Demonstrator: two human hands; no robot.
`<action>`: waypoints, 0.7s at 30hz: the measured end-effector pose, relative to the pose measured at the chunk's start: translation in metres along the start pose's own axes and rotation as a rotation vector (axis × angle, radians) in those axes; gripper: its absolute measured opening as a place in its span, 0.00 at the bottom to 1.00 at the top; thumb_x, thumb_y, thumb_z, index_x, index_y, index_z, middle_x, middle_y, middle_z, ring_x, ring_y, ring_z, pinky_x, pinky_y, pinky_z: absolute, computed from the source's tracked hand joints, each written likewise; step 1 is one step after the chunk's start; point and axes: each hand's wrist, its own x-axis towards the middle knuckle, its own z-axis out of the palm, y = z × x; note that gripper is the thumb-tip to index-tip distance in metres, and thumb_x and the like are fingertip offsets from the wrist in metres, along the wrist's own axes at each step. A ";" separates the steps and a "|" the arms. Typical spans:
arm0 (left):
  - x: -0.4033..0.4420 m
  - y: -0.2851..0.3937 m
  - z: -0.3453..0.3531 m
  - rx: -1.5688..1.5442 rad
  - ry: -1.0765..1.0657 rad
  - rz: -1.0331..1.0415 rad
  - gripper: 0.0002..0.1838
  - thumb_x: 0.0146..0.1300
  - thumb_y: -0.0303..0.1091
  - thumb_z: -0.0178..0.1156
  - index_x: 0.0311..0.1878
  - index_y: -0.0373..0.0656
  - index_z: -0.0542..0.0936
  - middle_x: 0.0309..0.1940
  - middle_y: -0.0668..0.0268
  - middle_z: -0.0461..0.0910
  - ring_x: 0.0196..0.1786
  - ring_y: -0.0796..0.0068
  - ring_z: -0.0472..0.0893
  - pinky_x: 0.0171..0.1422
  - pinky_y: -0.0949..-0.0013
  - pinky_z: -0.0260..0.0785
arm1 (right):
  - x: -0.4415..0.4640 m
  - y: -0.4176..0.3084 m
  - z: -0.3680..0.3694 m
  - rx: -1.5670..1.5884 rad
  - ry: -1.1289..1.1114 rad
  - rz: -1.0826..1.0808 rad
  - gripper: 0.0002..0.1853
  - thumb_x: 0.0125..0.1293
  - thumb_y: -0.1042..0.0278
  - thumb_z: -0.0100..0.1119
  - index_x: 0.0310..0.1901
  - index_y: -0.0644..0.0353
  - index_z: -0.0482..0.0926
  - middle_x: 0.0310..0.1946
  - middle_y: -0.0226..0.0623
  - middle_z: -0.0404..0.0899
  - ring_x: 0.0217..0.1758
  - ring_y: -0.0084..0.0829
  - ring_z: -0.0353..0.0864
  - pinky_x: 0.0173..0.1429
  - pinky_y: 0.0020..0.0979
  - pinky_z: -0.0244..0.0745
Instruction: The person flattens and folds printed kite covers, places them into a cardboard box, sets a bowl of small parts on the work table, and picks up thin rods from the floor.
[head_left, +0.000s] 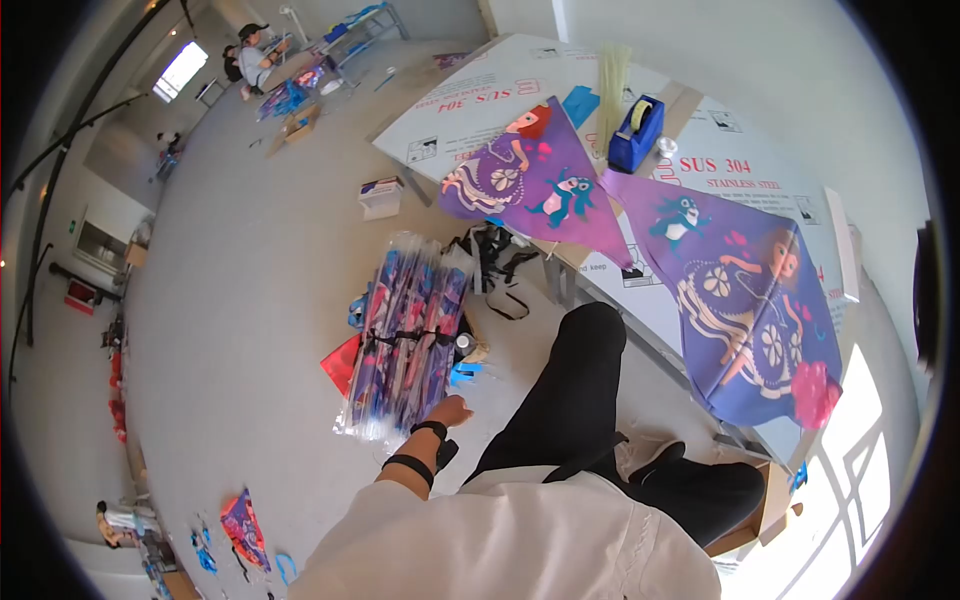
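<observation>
My left hand (450, 411), with black straps on the wrist and forearm, is at the lower right edge of a bundle of plastic-wrapped printed kites (408, 345). Its fingers look curled; what they grip, if anything, cannot be made out. A black band ties the bundle around its middle. My right hand is out of view. On the table to my right lies a purple printed kite (740, 290) with a princess figure and a teal creature. A second, similar purple kite (540, 190) lies beside it, its lower corner over the table edge.
A blue tape dispenser (637, 135), a white roll (667, 147) and thin pale rods (612, 90) rest on the sheet-covered table (470, 95). Black straps (492, 260) and a white box (381, 198) are on the floor. A person (258, 62) sits far off.
</observation>
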 end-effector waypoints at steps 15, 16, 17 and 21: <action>0.155 0.138 -0.154 -1.752 0.411 0.172 0.41 0.64 0.59 0.59 0.66 0.33 0.62 0.56 0.49 0.72 0.59 0.58 0.74 0.63 0.54 0.67 | -0.036 -0.257 -0.035 0.106 0.142 -0.590 0.05 0.65 0.78 0.54 0.39 0.66 0.79 0.30 0.29 0.77 0.32 0.19 0.73 0.40 0.20 0.69; 0.171 0.144 -0.172 -1.953 0.376 0.165 0.48 0.62 0.63 0.59 0.70 0.33 0.56 0.62 0.46 0.68 0.66 0.55 0.68 0.71 0.50 0.59 | -0.038 -0.288 -0.021 0.120 0.024 -0.639 0.04 0.65 0.79 0.54 0.39 0.66 0.79 0.31 0.28 0.77 0.33 0.19 0.74 0.41 0.21 0.70; 0.189 0.148 -0.192 -1.956 0.367 0.158 0.48 0.62 0.63 0.59 0.70 0.33 0.56 0.62 0.46 0.68 0.66 0.55 0.68 0.71 0.50 0.59 | -0.034 -0.310 -0.001 0.175 -0.098 -0.596 0.04 0.65 0.80 0.55 0.39 0.66 0.79 0.30 0.28 0.77 0.33 0.19 0.74 0.41 0.21 0.69; 0.229 0.149 -0.246 -2.539 0.229 0.294 0.44 0.62 0.64 0.57 0.69 0.37 0.60 0.69 0.53 0.61 0.69 0.55 0.63 0.75 0.50 0.50 | -0.058 -0.424 0.077 -0.003 -0.385 -0.765 0.03 0.59 0.82 0.57 0.35 0.66 0.78 0.29 0.36 0.77 0.32 0.26 0.77 0.40 0.26 0.72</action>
